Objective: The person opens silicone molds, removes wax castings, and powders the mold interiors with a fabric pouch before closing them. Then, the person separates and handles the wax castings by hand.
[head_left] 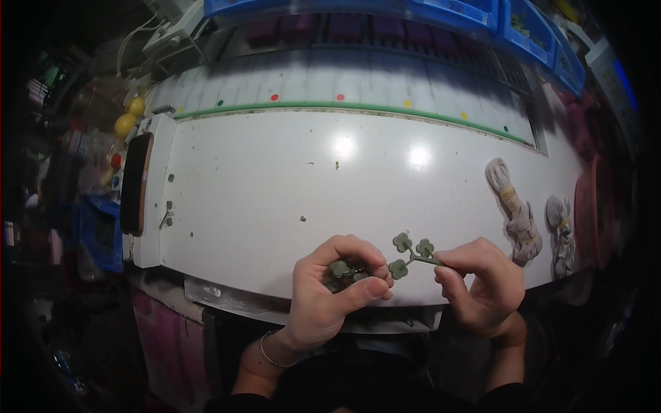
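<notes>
1. Two bare hands work at the near edge of a white table [275,206], at about 6 o'clock in the view.
2. Right hand [482,286]: thumb and forefinger pinched closed on the stem end of a small green leaf sprig [411,256]. The sprig runs out toward 9 o'clock from the fingertips and carries three rounded, clover-like leaves.
3. Left hand [334,289]: fingers curled over a cluster of small green leaf pieces [342,270] cupped in the palm, thumb lying across the front. A thin bracelet [272,356] sits on that wrist.
4. The sprig's lowest leaf lies just beside the left fingertips; whether they touch cannot be told.
5. Two bundles of pale cord [513,206], at 3 o'clock from the hands, lie on the table, well apart from them.
6. One dark phone [135,182] rests on the table's left end, at 9 o'clock.
7. Several blue bins [482,17] line the far side at 12 o'clock, behind a green strip [344,107] with coloured dots beyond it.
</notes>
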